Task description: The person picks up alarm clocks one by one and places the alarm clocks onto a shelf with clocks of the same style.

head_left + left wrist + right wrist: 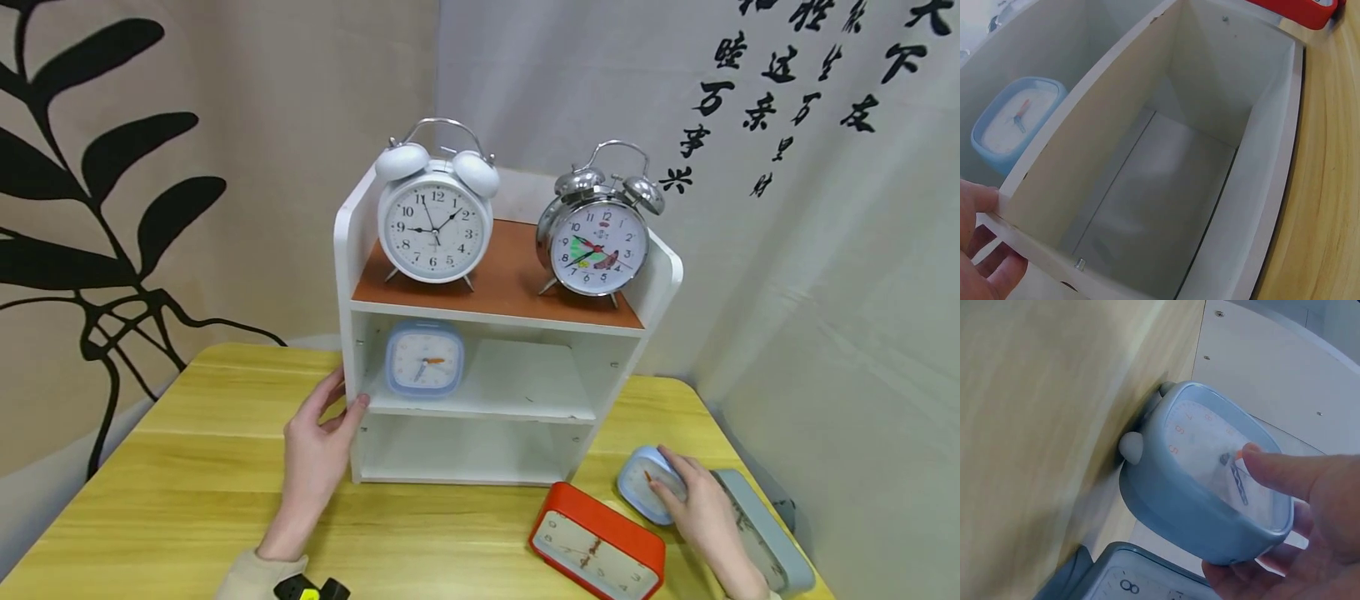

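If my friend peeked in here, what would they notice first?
Probably the white alarm clock and the shiny silver one, both on top of the white shelf. Next, the bright red clock on the table, in front of the shelf's right side. Then the right hand, holding a small blue clock at the table's right.

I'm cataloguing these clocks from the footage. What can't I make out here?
Head view: one side of the held blue clock, covered by the right hand.
Head view: part of the grey clock's dial, behind that hand.
Head view: the shelved clock's numerals, too small to read.
Left wrist view: most of the red clock, cut off by the top edge.
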`<state>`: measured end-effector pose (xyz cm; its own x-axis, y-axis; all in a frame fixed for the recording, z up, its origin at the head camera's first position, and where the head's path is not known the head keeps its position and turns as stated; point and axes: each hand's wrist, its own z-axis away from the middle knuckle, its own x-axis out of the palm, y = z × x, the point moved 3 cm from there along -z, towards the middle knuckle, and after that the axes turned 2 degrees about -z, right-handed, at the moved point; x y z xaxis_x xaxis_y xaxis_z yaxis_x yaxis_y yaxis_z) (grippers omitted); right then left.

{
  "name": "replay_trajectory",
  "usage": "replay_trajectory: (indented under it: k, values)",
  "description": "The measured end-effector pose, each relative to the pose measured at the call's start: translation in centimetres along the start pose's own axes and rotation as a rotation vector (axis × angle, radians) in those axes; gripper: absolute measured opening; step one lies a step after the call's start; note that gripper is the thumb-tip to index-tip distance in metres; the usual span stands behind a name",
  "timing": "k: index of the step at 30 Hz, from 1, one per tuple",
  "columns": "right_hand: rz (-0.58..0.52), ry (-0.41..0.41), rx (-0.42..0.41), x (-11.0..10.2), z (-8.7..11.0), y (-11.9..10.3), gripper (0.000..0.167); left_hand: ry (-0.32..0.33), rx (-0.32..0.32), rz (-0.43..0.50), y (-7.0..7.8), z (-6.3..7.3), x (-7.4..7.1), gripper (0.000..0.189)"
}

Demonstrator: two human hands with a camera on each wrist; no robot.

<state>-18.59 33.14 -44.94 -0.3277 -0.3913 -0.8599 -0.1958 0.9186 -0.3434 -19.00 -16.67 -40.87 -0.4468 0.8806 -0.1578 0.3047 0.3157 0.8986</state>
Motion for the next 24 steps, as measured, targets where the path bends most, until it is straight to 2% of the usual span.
replay_trajectory:
  k: [6,11,16,24]
  values:
    - [-0.02,-0.038,0.008,-0.4,-0.2,0.1,0.056,-0.006,0.0,-0.017,0.0,-0.1,0.0,0.048]
    - [-0.037,-0.036,0.0,-0.7,-0.3,-0.1,0.057,-0.009,0.004,-0.017,0.0,0.0,-0.1,0.048]
    - [-0.038,0.023,-0.019,-1.2,-0.4,-0.5,0.056,-0.006,0.002,-0.007,0.0,0.1,-0.1,0.049]
    - [-0.08,0.211,-0.048,-3.2,-0.7,-1.8,0.056,-0.013,-0.006,-0.006,0.0,-0.1,-0.2,0.048]
